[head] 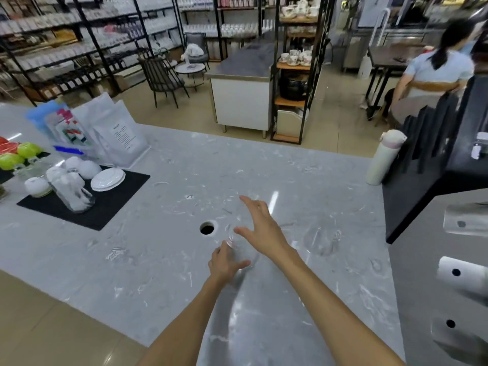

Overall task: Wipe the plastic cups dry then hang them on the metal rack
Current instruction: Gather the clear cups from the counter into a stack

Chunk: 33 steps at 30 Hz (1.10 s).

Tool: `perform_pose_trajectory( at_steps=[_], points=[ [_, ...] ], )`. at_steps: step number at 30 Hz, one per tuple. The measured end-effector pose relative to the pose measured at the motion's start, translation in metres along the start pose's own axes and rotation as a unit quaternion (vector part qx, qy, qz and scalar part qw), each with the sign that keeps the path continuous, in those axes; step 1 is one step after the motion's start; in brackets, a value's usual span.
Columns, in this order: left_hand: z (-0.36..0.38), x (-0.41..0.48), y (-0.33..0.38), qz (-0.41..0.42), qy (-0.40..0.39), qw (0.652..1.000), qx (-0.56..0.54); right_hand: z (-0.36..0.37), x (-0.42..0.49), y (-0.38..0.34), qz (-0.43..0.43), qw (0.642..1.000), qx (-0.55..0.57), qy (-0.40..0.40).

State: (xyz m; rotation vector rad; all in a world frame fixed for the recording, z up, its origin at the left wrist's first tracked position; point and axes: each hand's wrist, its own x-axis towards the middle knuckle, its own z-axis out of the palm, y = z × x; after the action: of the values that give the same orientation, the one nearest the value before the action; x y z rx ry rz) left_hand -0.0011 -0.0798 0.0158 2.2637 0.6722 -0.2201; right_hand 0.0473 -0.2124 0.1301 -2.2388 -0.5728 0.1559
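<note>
My left hand (224,265) grips a clear plastic cup (241,250) low over the grey marble counter (163,260), near the counter's middle. My right hand (260,225) hovers just above and beyond the cup, fingers spread, holding nothing. A second clear plastic cup (320,240) lies on the counter to the right of both hands, blurred and hard to make out. No cloth is visible. At the far right edge, blurred cups (466,221) hang on pegs against a grey panel; the rack itself is mostly out of view.
A round hole (207,229) in the counter lies left of the hands. A black mat (105,204) at left carries white bowls, a plate and a glass jar. A white flask (384,158) and a black machine (449,154) stand at right. A seated person is far right.
</note>
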Motion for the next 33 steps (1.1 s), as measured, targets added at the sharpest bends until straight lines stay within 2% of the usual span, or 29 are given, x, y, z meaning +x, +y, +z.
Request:
perform_pose_trajectory(
  at_steps=[2, 5, 7, 9, 13, 15, 16, 18, 20, 21, 23, 26, 28, 30, 31, 33],
  points=[
    [0.005, 0.002, -0.005, 0.005, 0.029, 1.000, 0.003, 0.016, 0.004, 0.011, 0.007, 0.999, -0.028, -0.036],
    [0.010, -0.003, -0.017, 0.060, 0.057, 0.994, -0.069, 0.034, -0.001, 0.032, 0.026, 0.998, -0.011, -0.056],
    [0.014, -0.011, -0.029, 0.103, 0.048, 0.989, -0.089, 0.044, -0.008, 0.044, 0.037, 0.997, -0.021, -0.064],
    [0.020, -0.014, -0.042, 0.140, 0.029, 0.988, -0.052, 0.055, -0.015, 0.051, 0.049, 0.997, -0.007, -0.054],
    [0.024, -0.016, -0.033, 0.107, -0.040, 0.992, -0.061, 0.056, -0.015, 0.050, 0.061, 0.996, 0.051, -0.039],
    [0.021, -0.016, -0.024, 0.096, -0.045, 0.989, -0.100, 0.049, -0.016, 0.053, 0.101, 0.987, 0.123, -0.021],
    [0.017, -0.017, -0.020, 0.101, -0.043, 0.982, -0.154, 0.042, -0.019, 0.055, 0.140, 0.971, 0.196, -0.006],
    [0.002, -0.024, -0.007, 0.105, -0.057, 0.948, -0.295, 0.025, -0.030, 0.059, 0.230, 0.911, 0.342, 0.020],
    [-0.011, -0.037, 0.010, 0.103, -0.107, 0.914, -0.377, 0.010, -0.047, 0.064, 0.286, 0.862, 0.416, 0.046],
    [-0.014, -0.043, 0.020, 0.103, -0.134, 0.904, -0.393, 0.004, -0.057, 0.064, 0.296, 0.853, 0.426, 0.055],
    [-0.012, -0.053, 0.035, 0.089, -0.159, 0.883, -0.432, -0.012, -0.072, 0.058, 0.287, 0.869, 0.401, 0.049],
    [-0.010, -0.061, 0.049, 0.004, -0.149, 0.828, -0.540, -0.046, -0.072, 0.051, 0.224, 0.932, 0.284, 0.003],
    [-0.012, -0.063, 0.049, -0.028, -0.128, 0.809, -0.573, -0.068, -0.058, 0.067, 0.196, 0.970, 0.125, 0.073],
    [-0.015, -0.065, 0.044, -0.041, -0.116, 0.804, -0.582, -0.084, -0.041, 0.093, 0.203, 0.968, -0.077, 0.128],
    [-0.016, -0.066, 0.042, -0.047, -0.113, 0.805, -0.581, -0.089, -0.033, 0.106, 0.223, 0.959, -0.141, 0.108],
    [-0.019, -0.072, 0.039, -0.056, -0.110, 0.809, -0.574, -0.089, -0.025, 0.130, 0.261, 0.951, -0.160, 0.035]
  ],
)
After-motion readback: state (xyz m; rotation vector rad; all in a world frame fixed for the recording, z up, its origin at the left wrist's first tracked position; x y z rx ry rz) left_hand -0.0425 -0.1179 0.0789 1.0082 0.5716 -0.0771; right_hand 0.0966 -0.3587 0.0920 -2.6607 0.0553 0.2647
